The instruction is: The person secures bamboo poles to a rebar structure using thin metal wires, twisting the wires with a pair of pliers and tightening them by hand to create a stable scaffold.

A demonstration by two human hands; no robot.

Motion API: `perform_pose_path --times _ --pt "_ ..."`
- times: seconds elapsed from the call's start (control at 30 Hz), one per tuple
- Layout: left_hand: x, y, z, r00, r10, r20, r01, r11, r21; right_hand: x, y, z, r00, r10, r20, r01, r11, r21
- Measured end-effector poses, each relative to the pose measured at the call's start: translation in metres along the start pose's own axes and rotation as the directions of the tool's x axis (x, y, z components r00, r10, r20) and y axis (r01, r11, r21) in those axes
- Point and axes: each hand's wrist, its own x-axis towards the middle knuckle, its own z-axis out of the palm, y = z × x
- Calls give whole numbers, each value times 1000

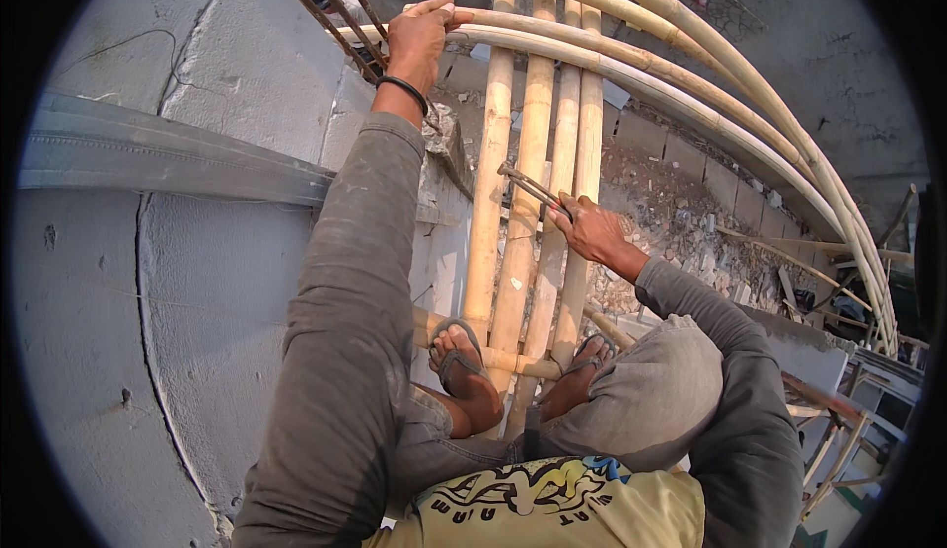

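My left hand (418, 43) is stretched out to the far side, its fingers closed round the end of a long crosswise bamboo pole (582, 37) beside the rusty rebar. In my right hand (598, 234) is a pair of metal pincers (533, 189), gripped by the handles. Their head points left, over the lengthwise bamboo poles (534, 119), which run away from me. My sandalled feet (456, 356) rest close to a short bamboo crosspiece (508, 362) under my crouched legs.
A grey block wall (247, 74) rises at the left, with a metal channel (178, 153) across it. Rusty rebar (340, 5) juts out at the far left. Far below, rubble (671, 222) covers the ground. More bamboo poles (769, 84) curve along the far right.
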Motion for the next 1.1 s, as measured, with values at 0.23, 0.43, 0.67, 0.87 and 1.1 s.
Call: perform_pose_path --times 0.23,0.43,0.67,0.87,1.1 --pt "3 -17 10 990 -69 127 73 997 -33 -23 -3 61 943 -326 60 331 917 -224" --pt "29 -18 15 931 -190 313 226 971 -81 43 -43 -81 943 -66 -325 195 904 380" --pt "124 24 -17 856 3 517 274 845 -458 148 -171 -244 712 -236 -661 573 739 353" --pt "128 36 -63 819 23 573 386 717 -580 154 -196 -235 425 -215 -879 675 723 150" --pt "5 106 24 955 62 290 100 853 -512 126 -167 -242 484 -450 -750 875 256 411"
